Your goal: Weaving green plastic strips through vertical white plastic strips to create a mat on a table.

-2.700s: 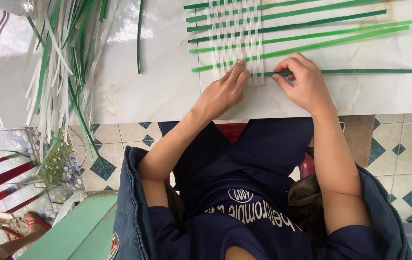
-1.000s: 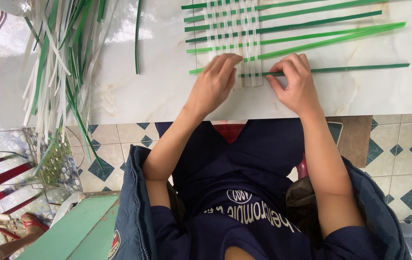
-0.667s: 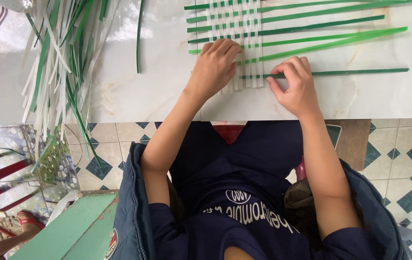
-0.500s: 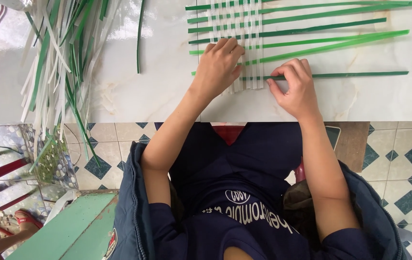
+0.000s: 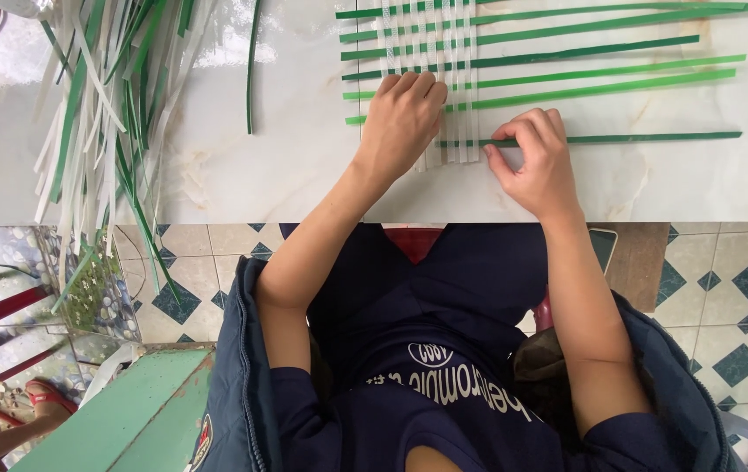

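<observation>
Head view: a partly woven mat (image 5: 431, 52) of green and white strips is seen lying flat on the pale marble-look counter (image 5: 286, 166), at its near edge, just in front of the seated person. The left hand (image 5: 404, 122) is laid palm-down on the lower left of the weave, fingers (image 5: 409, 87) held close together and pressed flat over the white upright strips (image 5: 461, 131). The right hand (image 5: 535, 162) is set just right of the white strips, with the lowest green strip (image 5: 654, 137) pinched near its left end between thumb and forefinger; the other fingers are curled. That strip lies a little apart from the five green crosswise strips above it, its right end lying free on the counter.

The strips are judged thin, light, flat and springy, likely plastic banding: easily bent, smooth and prone to sliding on the polished counter. A hold close to the weave, by the flat faces, is judged best; a far-end hold would let it flex and wander. The weave is loose and would shift unless pinned.

A loose bundle of spare strips (image 5: 103, 114) is draped over the counter's left edge, well apart from both hands. Tiled floor (image 5: 732, 280) is seen below.
</observation>
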